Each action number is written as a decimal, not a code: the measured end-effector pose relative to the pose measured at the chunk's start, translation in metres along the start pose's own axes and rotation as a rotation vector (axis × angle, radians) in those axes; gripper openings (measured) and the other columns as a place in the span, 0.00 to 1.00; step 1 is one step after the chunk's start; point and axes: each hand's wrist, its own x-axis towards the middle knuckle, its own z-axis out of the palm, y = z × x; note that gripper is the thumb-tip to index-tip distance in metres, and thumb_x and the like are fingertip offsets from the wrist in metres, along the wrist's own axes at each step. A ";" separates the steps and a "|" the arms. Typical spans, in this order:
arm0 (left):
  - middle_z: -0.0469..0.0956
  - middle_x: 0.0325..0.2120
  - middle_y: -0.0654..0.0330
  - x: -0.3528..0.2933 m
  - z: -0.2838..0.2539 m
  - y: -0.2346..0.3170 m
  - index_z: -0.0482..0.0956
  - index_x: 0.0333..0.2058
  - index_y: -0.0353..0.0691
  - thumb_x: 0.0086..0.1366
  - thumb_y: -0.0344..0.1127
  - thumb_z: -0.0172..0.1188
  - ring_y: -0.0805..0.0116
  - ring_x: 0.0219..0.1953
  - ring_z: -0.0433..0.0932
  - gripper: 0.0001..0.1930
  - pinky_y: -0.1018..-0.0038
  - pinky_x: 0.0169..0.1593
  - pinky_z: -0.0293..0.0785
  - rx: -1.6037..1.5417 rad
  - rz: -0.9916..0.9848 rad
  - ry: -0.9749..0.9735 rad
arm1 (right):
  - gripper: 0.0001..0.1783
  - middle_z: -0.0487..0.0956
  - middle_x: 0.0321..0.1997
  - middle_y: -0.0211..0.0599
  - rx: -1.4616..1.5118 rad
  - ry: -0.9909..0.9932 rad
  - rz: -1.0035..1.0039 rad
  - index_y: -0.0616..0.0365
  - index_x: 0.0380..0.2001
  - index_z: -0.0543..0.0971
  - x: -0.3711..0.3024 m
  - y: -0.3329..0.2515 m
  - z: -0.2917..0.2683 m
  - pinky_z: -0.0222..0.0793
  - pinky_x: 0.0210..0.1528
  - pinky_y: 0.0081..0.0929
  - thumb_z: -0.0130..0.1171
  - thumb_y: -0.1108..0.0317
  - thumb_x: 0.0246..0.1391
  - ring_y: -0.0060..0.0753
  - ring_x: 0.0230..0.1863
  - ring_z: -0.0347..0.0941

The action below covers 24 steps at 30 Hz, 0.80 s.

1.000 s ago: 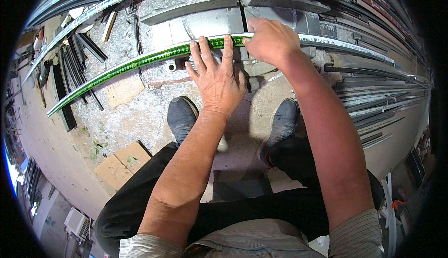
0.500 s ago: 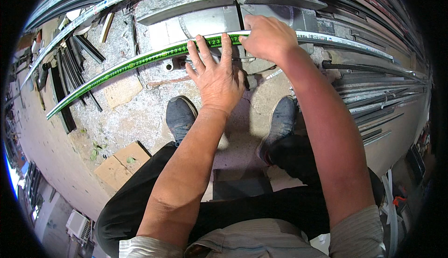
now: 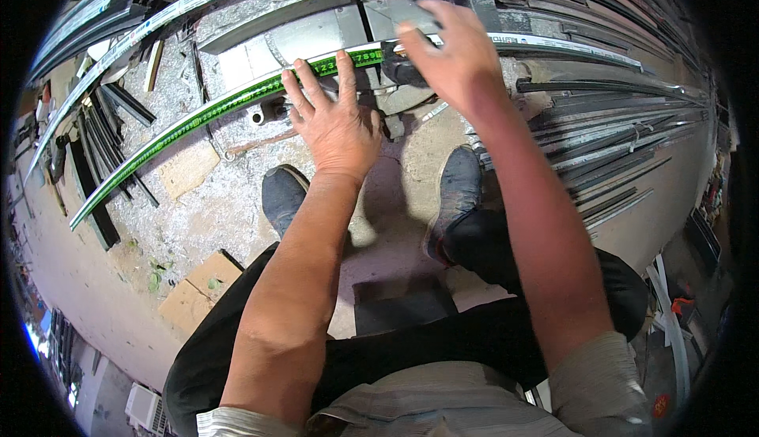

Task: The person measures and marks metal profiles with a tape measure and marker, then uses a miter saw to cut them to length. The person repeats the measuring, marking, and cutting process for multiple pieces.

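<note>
My left hand (image 3: pixel 336 125) lies with fingers spread, its fingertips pressing on the green tape measure blade (image 3: pixel 237 103). The blade runs out to the left along a long, pale metal profile (image 3: pixel 553 40), which lies across the grey base of a saw-like machine (image 3: pixel 316 30). At the blade's right end sits a dark block, apparently the tape measure case (image 3: pixel 405 65). Just over and right of it is my right hand (image 3: pixel 458 58), thumb and forefinger apart and slightly blurred. The right hand's other fingers are partly hidden.
Many long metal profiles (image 3: pixel 609 148) lie on the right. Dark offcuts (image 3: pixel 99 133) and a second long strip (image 3: pixel 158 20) are on the left. A cardboard piece (image 3: pixel 202 291) lies by my left knee. The machine's fence (image 3: pixel 277 20) stands behind the profile.
My right hand has lifted off the profile and spread its fingers, uncovering the dark block. My left hand stays on the blade. The whole view has shifted slightly.
</note>
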 end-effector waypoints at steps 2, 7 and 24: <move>0.41 0.76 0.26 0.000 0.001 0.000 0.50 0.80 0.61 0.58 0.46 0.73 0.19 0.78 0.38 0.56 0.37 0.75 0.52 0.000 0.002 -0.003 | 0.22 0.84 0.43 0.48 0.160 0.202 0.160 0.57 0.49 0.83 -0.027 0.027 0.010 0.79 0.47 0.47 0.62 0.50 0.64 0.53 0.41 0.83; 0.41 0.76 0.25 0.000 0.002 -0.001 0.49 0.81 0.62 0.58 0.46 0.74 0.17 0.78 0.37 0.56 0.37 0.76 0.49 -0.011 -0.005 -0.015 | 0.18 0.85 0.31 0.54 0.179 -0.042 0.612 0.63 0.33 0.85 -0.104 0.076 0.056 0.78 0.43 0.49 0.61 0.56 0.61 0.58 0.35 0.83; 0.39 0.76 0.24 0.002 0.003 0.006 0.50 0.80 0.58 0.56 0.44 0.74 0.17 0.78 0.34 0.57 0.40 0.79 0.46 -0.043 0.035 -0.008 | 0.14 0.80 0.27 0.37 0.391 -0.151 1.086 0.62 0.31 0.82 -0.116 0.134 0.125 0.71 0.29 0.35 0.67 0.60 0.60 0.33 0.26 0.75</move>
